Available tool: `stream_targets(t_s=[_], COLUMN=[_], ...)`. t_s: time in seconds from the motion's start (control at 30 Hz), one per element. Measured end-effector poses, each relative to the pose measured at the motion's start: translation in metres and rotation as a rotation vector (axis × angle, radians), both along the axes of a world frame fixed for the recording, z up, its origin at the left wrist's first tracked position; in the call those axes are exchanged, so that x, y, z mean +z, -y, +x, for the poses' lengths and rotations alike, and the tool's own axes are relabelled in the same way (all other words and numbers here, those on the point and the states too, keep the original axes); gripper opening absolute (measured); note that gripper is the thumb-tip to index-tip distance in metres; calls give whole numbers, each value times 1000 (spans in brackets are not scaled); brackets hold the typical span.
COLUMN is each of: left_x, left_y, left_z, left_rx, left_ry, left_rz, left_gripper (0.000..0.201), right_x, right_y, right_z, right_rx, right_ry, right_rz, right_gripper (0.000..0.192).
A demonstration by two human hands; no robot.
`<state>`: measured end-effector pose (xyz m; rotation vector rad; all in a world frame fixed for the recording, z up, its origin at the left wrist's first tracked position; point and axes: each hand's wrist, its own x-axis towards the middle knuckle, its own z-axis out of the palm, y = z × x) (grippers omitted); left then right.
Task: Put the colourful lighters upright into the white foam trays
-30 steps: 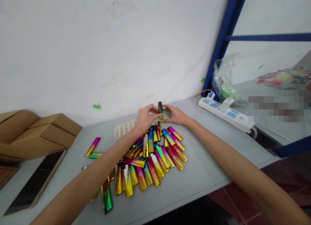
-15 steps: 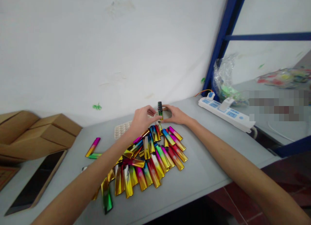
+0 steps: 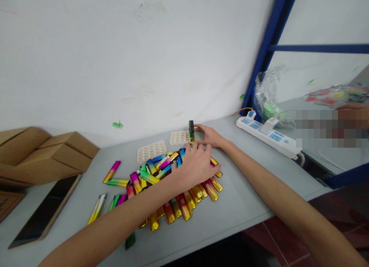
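Note:
Shiny lighters (image 3: 165, 161) in metallic gold, blue, pink, green and red lie in a loose heap on the grey table. My left hand (image 3: 198, 163) is over the right part of this heap, palm down, its thumb spread away and its fingertips bent onto the far lighters. Just beyond it, my right hand (image 3: 211, 137) keeps thumb and forefinger against a small upright stack of lighters (image 3: 191, 131) with dark tops and green-gold bodies. Two pale trays with rows of round pockets, a left tray (image 3: 152, 152) and a right tray (image 3: 179, 137), lie behind the heap.
A black-screened phone or tablet (image 3: 46, 211) and cardboard boxes (image 3: 54, 155) are on the left. A white power strip (image 3: 268, 137) with plugs lies at right, beside a blue metal frame (image 3: 263, 51) and a plastic bag (image 3: 269, 94). Another person's hand (image 3: 353, 115) shows at far right.
My left hand has moved from beside the upright stack down and right onto the heap, uncovering the trays. My right hand stays at the stack. Another person's hand has come into view.

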<state>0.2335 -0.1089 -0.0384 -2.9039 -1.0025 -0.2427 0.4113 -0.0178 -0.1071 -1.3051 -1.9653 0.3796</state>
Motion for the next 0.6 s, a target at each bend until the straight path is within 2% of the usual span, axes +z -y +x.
stream_targets(t_s=[0.17, 0.27, 0.33, 0.43, 0.53, 0.6], left_x=[5, 13, 18, 23, 25, 25], left_y=[-8, -12, -13, -11, -7, -4], left_z=[12, 8, -2, -23, -47, -61], left_rx=[-8, -46, -101, -136, -46, 23], left_ry=[66, 184, 350, 619, 779, 860], left_rz=[-136, -246, -373, -695, -936, -962], left_gripper=[55, 46, 38, 36, 40, 35], right_x=[-5, -6, -6, -5, -5, -5], right_y=[-5, -5, -5, -3, -2, 0], right_z=[4, 6, 7, 6, 3, 1], right_rx=[10, 41, 65, 92, 80, 58], right_ry=[0, -5, -16, -29, -35, -37], right_rz=[-1, 21, 41, 55, 59, 66], right_gripper=[82, 77, 70, 69, 77, 80])
